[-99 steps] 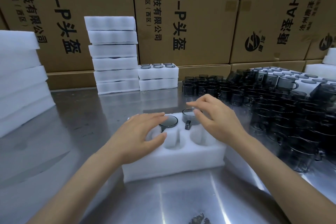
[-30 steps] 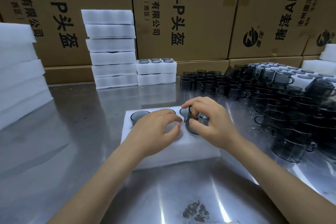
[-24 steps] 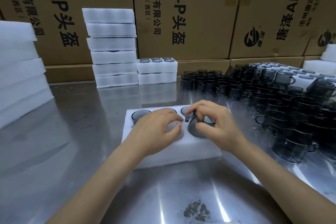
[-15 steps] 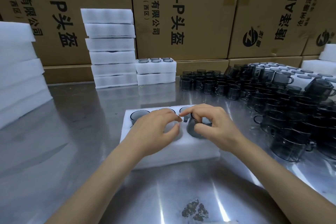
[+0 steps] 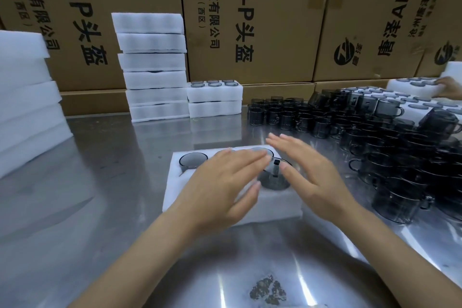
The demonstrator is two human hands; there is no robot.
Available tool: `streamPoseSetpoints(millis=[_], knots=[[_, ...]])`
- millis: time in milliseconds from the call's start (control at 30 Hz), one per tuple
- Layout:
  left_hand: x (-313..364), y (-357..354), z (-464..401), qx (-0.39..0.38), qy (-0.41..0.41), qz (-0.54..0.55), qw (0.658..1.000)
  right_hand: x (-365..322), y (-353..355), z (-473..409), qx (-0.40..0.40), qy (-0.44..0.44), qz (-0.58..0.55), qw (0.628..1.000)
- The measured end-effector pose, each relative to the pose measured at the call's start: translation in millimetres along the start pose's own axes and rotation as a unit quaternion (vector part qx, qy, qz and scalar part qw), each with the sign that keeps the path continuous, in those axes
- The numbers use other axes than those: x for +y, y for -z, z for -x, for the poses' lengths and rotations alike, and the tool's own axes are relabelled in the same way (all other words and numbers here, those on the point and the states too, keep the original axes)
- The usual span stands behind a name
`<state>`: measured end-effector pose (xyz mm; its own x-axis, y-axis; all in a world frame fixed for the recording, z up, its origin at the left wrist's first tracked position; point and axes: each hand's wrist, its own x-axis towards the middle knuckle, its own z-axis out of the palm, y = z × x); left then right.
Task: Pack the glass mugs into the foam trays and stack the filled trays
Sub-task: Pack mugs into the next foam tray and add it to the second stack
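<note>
A white foam tray (image 5: pixel 175 190) lies on the steel table in front of me. Smoky glass mugs sit in its far-row pockets, one at the far left (image 5: pixel 193 159). A further mug (image 5: pixel 273 177) sits in the near right pocket, handle up. My left hand (image 5: pixel 225 182) hovers flat over the tray's middle, fingers straight, hiding the pockets beneath. My right hand (image 5: pixel 307 170) is lifted just right of that mug, fingers straight and spread, holding nothing.
Several loose dark mugs (image 5: pixel 375 137) crowd the table's right side. Foam tray stacks stand at the back (image 5: pixel 152 67), a low filled stack (image 5: pixel 215 97) beside them, and more foam at left (image 5: pixel 25 107). Cardboard boxes line the wall. Another person's hand (image 5: pixel 450 87) holds a tray far right.
My right hand has let go of the mug it was pushing into the near right pocket and opened above it. My left hand has flattened out over the tray.
</note>
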<state>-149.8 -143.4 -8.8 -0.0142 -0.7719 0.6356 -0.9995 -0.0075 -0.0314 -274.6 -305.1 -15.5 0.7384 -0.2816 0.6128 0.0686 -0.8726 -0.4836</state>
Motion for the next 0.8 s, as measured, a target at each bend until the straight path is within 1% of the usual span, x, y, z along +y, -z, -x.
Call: streamPoseSetpoints(millis=[67, 167, 200, 400, 500, 533, 600, 667, 700, 733, 800], knots=[[7.7, -6.1, 3.8, -0.021, -0.010, -0.014, 1.000, 2.9, -3.7, 3.8, -0.047, -0.026, 0.034, 0.998], [14.3, -12.4, 6.0, -0.039, 0.005, -0.001, 0.999, 7.4, -8.9, 7.4, -0.126, -0.064, 0.066, 0.988], [15.4, -13.2, 5.7, -0.041, 0.010, 0.004, 0.999, 8.5, -10.1, 8.3, -0.140, -0.066, 0.074, 0.985], [21.1, -13.9, 4.4, -0.054, 0.042, 0.012, 0.998, 9.3, -10.8, 9.8, -0.161, -0.062, 0.099, 0.980], [22.1, -14.9, 10.4, -0.057, 0.030, -0.025, 0.998, 5.5, -13.9, 9.8, -0.124, -0.073, 0.097, 0.985], [22.0, -15.5, 12.0, -0.058, 0.024, -0.044, 0.997, 4.3, -13.9, 8.9, -0.096, -0.081, 0.107, 0.986], [21.6, -17.0, 14.5, -0.058, 0.016, -0.067, 0.996, 3.8, -10.2, 7.8, -0.006, -0.098, 0.170, 0.981], [21.7, -18.0, 16.3, -0.056, 0.016, -0.072, 0.996, 5.9, -4.3, 8.9, 0.099, -0.102, 0.281, 0.949], [22.0, -18.3, 16.8, -0.054, 0.017, -0.072, 0.996, 8.2, -1.3, 10.0, 0.124, -0.119, 0.331, 0.928], [22.2, -18.6, 17.4, -0.052, 0.019, -0.072, 0.996, 10.4, 1.4, 11.3, 0.118, -0.155, 0.365, 0.911], [22.6, -19.1, 18.2, -0.047, 0.024, -0.070, 0.996, 14.2, 5.7, 12.8, 0.068, -0.254, 0.395, 0.880]])
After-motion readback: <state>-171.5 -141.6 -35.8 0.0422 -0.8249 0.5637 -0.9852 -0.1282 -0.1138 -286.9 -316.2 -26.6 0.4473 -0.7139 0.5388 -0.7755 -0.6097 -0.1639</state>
